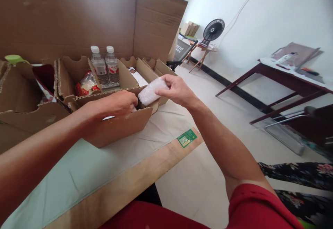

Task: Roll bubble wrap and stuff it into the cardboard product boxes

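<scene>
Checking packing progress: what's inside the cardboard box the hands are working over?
In the cardboard box, two water bottles stand upright beside a red snack packet. The right hand holds a bubble-wrapped bundle over it; the left hand hides what lies beneath.

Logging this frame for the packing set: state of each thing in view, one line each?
bubble-wrapped bundle: held over the open box, pinched by both hands
left hand: closed on the bundle's lower end
right hand: gripping the bundle's upper end
cardboard box: open, flaps up
two water bottles: upright, capped, side by side in a box
snack packet: lying in the box compartment
fan: cannot tell if running
</scene>
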The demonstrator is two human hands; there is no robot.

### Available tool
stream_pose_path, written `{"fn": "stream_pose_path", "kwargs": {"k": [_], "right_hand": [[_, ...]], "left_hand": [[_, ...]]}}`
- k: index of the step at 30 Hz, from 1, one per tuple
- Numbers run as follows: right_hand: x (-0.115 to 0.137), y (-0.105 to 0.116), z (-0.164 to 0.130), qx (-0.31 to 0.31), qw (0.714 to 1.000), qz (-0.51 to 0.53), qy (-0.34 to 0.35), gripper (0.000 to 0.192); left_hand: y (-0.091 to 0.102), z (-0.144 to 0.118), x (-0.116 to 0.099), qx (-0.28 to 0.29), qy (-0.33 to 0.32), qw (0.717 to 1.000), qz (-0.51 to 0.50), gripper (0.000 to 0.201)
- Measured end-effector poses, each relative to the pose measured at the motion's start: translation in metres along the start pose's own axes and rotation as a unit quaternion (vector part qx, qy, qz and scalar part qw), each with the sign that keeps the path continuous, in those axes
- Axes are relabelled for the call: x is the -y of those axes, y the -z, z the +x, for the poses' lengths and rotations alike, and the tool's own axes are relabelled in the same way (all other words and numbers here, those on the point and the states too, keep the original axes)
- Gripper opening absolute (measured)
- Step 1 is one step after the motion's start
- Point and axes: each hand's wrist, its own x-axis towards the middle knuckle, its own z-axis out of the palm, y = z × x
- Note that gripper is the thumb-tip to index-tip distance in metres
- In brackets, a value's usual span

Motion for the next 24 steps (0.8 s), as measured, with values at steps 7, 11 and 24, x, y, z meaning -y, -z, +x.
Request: {"fn": "stream_pose_path", "kwargs": {"k": [7,11,24], "right_hand": [[0.045,-0.016,0.007,0.049,0.934,-0.353,0.027,0.031],[0.064,-0.041,0.015,0.148,0.867,-0.475,0.016,0.036],[0.07,-0.055,0.022,0.268,0.819,-0.505,0.048,0.033]], "left_hand": [[0.005,-0.012,0.007,-0.04,0.008,0.999,-0.004,0.034],[0.004,-0.035,0.011,-0.052,0.02,0.998,0.021,0.032],[-0.012,-0.134,-0.025,-0.371,0.012,0.925,-0.083,0.021]]}}
